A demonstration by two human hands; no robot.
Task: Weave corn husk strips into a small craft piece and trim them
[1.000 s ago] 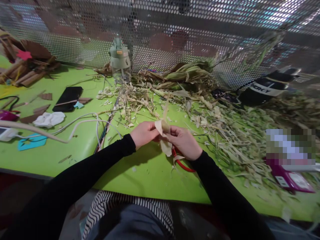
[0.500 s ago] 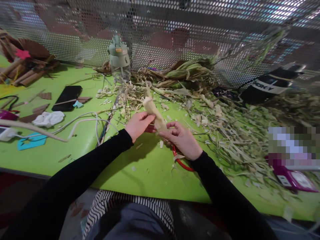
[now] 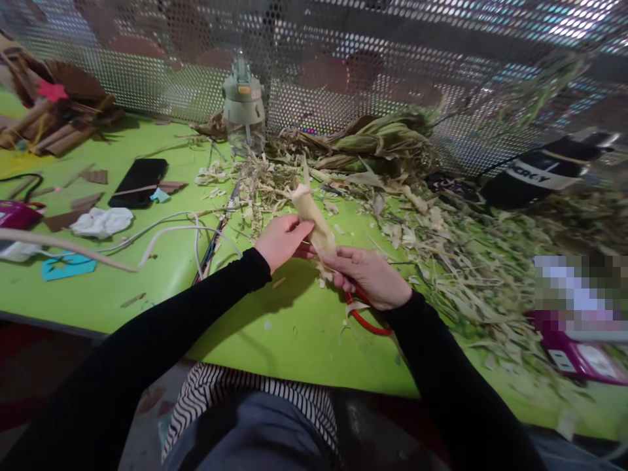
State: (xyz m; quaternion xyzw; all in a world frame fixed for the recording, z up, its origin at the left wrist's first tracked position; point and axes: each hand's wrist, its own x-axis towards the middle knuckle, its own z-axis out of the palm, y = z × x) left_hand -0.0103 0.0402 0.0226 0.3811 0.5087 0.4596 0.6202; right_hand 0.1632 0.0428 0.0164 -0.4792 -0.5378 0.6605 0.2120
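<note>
A pale, rolled piece of corn husk (image 3: 313,212) is held between my two hands, tilted with its pointed tip toward the back of the table. My left hand (image 3: 283,241) grips its middle from the left, thumb on top. Its lower end is pinched by my right hand (image 3: 369,273), with the thumb lying along the edge. Below my right palm a red handle (image 3: 370,325), like that of scissors, lies on the green table (image 3: 255,327); its other end is hidden by the hand. Small husk scraps lie under the roll.
Shredded husk (image 3: 441,261) covers the right side, with a leafy husk bundle (image 3: 377,140) behind. A clear bottle (image 3: 244,111) and a dark bottle (image 3: 544,167) stand at the back. A phone (image 3: 140,183), white cable (image 3: 161,239) and purple glue gun (image 3: 579,350) lie around.
My right fingers have curled further under the husk's lower end, and the hand lies flatter. The left hand keeps its grip. The whole view has shifted slightly.
</note>
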